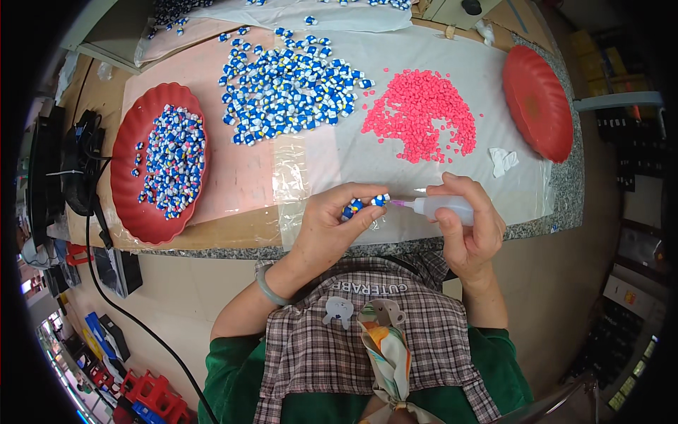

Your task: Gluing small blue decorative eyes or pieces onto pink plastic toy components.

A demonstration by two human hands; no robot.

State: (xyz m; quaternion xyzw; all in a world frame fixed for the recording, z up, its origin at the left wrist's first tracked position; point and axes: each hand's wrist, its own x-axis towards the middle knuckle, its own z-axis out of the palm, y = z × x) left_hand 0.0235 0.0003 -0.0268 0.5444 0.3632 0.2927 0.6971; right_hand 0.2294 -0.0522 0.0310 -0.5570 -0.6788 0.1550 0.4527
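My left hand (pixel 326 220) is closed on small blue-and-white figurines (pixel 352 208), one of them pinched at the fingertips. In my right hand (pixel 474 233) is a translucent squeeze bottle (pixel 452 209) with a thin pinkish needle tip (pixel 402 203). The tip points left and comes close to the pinched figurine; whether they touch I cannot tell. Beyond my hands lies a heap of small pink pieces (pixel 424 106). Left of it spreads a large pile of blue-and-white figurines (pixel 282 92) with yellow bits.
A red scalloped tray (pixel 123 177) at the left holds many figurines with pink bits. Another red tray (pixel 540 106) stands at the far right, near a crumpled white tissue (pixel 503 161). A black cable (pixel 134 311) hangs off the table's left side. More figurines lie at the back.
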